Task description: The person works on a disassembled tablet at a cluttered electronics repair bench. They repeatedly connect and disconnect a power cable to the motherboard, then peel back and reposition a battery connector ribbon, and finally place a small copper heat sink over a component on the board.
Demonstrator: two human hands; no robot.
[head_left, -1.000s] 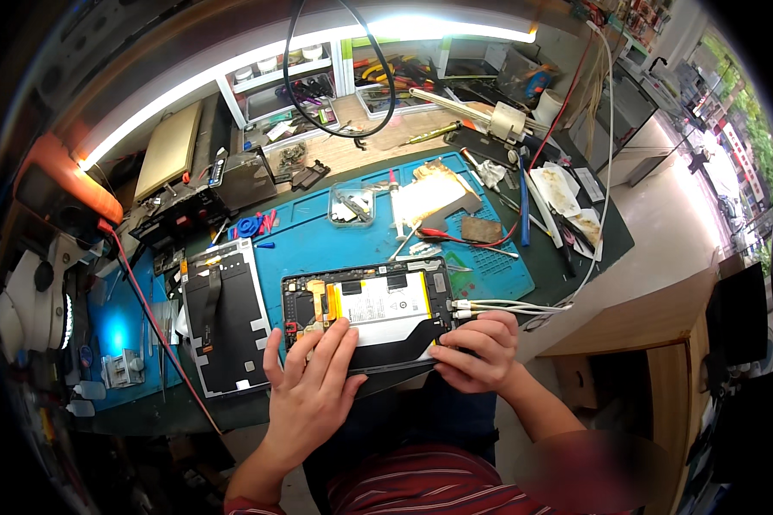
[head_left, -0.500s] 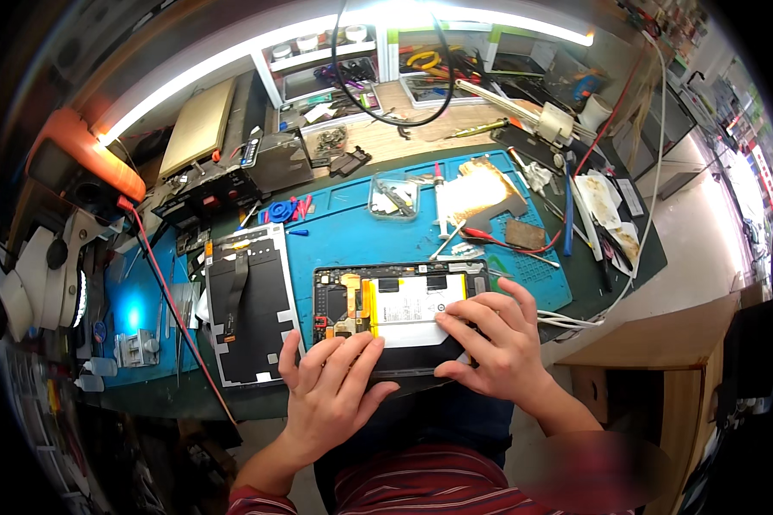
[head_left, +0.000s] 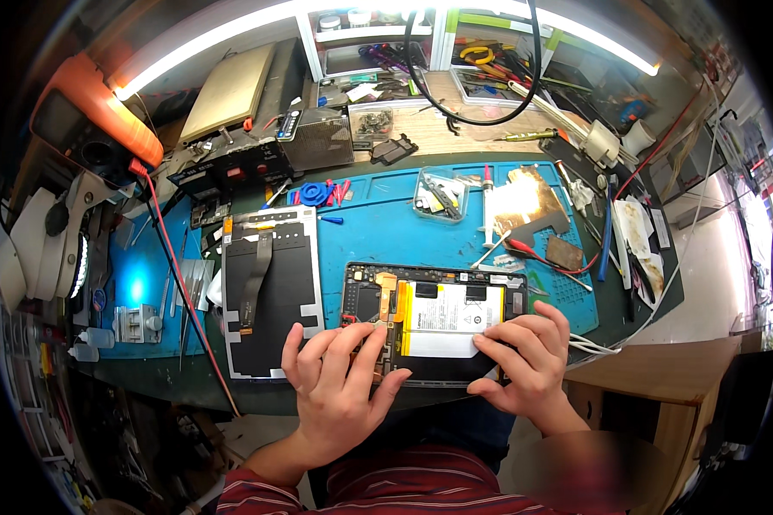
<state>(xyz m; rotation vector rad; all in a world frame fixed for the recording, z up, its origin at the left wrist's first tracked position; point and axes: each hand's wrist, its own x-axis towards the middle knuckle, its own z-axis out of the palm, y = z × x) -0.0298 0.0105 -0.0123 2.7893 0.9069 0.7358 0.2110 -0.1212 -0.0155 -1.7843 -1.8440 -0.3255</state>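
An opened tablet (head_left: 442, 373) lies in front of me, its inside facing up. It has a white battery (head_left: 447, 319) with yellow edging, and orange flex cables (head_left: 387, 296) left of the battery. My left hand (head_left: 339, 378) is open over the tablet's lower left part, its forefinger tip touching near the cables beside the battery. My right hand (head_left: 528, 360) is open too, fingertips at the battery's lower right corner, thumb by the tablet's near edge. The fingers hide parts of both lower corners. To the left lies a black screen panel (head_left: 292, 283) with a dark ribbon cable (head_left: 253, 279).
Under the tablet is a blue work mat (head_left: 369, 227), carrying a small clear box (head_left: 441, 196), a syringe (head_left: 489, 206) and a red clip lead (head_left: 524, 247). An orange multimeter (head_left: 94, 116) stands at the left. Hand tools (head_left: 610, 227) lie at the right.
The whole view has shifted, so the bench sits further right in the picture. My left fingertips have moved left off the battery's edge toward the flex cables. My right hand stays near the battery corner.
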